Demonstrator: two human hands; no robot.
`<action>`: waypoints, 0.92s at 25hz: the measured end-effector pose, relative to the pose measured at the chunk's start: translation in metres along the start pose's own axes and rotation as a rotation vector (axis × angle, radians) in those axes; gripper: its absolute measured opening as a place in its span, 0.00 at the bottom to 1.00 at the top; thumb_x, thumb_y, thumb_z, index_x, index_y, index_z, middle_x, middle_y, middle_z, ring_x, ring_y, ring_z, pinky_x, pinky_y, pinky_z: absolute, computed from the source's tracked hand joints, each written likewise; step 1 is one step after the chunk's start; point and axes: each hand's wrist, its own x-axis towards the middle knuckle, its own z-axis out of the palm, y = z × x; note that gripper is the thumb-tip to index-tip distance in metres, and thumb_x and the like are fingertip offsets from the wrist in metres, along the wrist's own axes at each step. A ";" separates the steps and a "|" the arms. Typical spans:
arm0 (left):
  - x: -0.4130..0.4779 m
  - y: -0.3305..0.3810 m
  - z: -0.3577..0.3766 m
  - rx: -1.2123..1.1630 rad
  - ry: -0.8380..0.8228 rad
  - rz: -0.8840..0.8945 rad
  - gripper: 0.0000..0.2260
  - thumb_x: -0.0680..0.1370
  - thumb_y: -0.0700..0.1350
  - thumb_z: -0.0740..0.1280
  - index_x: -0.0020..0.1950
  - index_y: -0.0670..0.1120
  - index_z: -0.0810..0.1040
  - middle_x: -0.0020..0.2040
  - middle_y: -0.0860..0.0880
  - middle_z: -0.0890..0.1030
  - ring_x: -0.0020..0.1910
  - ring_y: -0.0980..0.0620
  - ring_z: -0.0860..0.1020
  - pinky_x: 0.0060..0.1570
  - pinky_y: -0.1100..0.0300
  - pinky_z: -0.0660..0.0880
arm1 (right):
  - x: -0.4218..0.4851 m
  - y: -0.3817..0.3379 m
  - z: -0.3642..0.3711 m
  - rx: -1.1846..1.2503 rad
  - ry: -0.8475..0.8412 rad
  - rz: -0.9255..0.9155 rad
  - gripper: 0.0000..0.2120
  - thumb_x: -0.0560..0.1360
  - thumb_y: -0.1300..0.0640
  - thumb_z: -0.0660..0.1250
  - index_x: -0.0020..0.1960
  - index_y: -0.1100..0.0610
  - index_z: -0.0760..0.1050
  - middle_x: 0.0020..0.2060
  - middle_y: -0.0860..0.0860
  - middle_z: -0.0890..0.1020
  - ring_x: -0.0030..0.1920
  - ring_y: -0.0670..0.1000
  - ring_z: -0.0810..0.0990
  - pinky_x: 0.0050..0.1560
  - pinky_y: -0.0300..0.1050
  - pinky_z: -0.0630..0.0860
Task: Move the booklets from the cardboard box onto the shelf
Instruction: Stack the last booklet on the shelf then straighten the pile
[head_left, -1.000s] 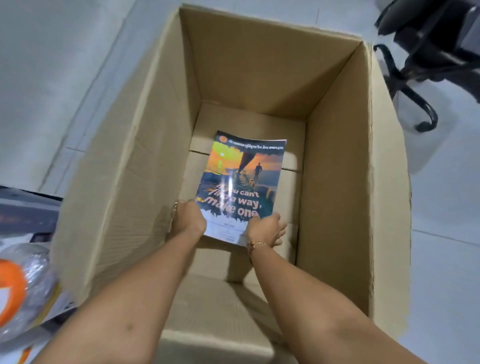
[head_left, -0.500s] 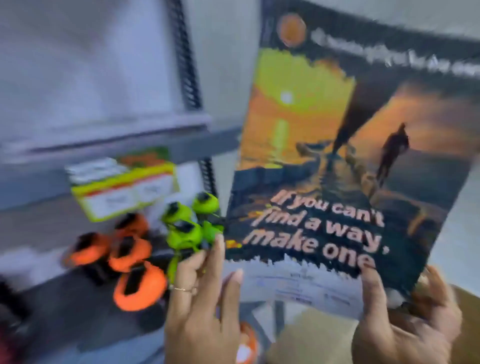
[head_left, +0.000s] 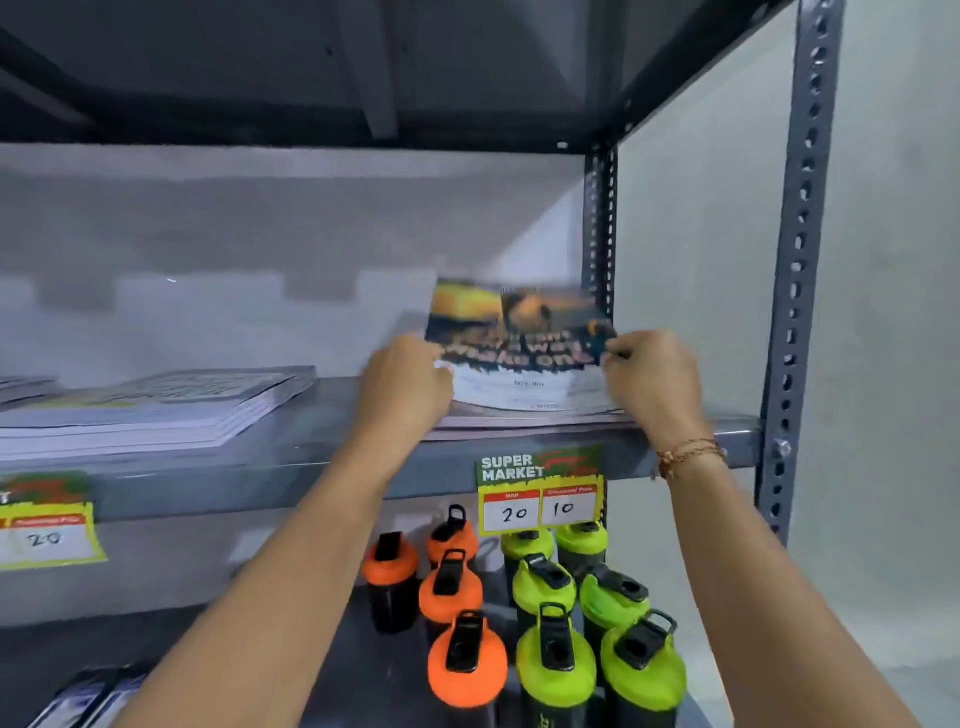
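Left hand (head_left: 402, 384) and right hand (head_left: 649, 371) pinch the booklet (head_left: 519, 343) over the right pile (head_left: 530, 415); released crooked, it could slide off the shelf (head_left: 322, 462).

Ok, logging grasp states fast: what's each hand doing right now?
Left hand: closed on the left edge of the booklet.
Right hand: closed on the booklet's right edge, above the stack on the shelf.

Orange-lidded bottles (head_left: 449, 592) stand beside green-lidded bottles (head_left: 582, 618) on the lower level. A "SUPER MARKET" price tag (head_left: 540, 491) marked 20 and 10 hangs above them; another price tag (head_left: 49, 522) hangs at the left. A pale wall (head_left: 893, 260) lies to the right.
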 end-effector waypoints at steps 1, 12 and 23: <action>0.003 -0.003 0.007 0.019 -0.073 -0.039 0.09 0.77 0.40 0.61 0.43 0.40 0.80 0.49 0.37 0.83 0.50 0.39 0.78 0.46 0.55 0.73 | 0.003 0.005 0.006 -0.048 -0.058 0.041 0.10 0.74 0.63 0.61 0.41 0.65 0.79 0.47 0.66 0.83 0.51 0.66 0.80 0.49 0.49 0.76; -0.020 -0.021 -0.004 -0.067 -0.233 0.122 0.16 0.74 0.50 0.70 0.60 0.47 0.80 0.63 0.50 0.80 0.61 0.53 0.77 0.54 0.66 0.67 | -0.035 0.026 -0.036 0.043 -0.302 -0.077 0.20 0.68 0.44 0.72 0.56 0.55 0.82 0.57 0.53 0.83 0.59 0.51 0.79 0.51 0.35 0.69; -0.026 -0.016 0.001 0.038 -0.078 0.144 0.17 0.74 0.50 0.70 0.62 0.49 0.79 0.63 0.50 0.80 0.63 0.52 0.76 0.61 0.61 0.70 | -0.031 0.036 -0.044 0.025 -0.185 -0.218 0.14 0.71 0.54 0.73 0.55 0.57 0.82 0.56 0.53 0.84 0.55 0.49 0.79 0.43 0.27 0.64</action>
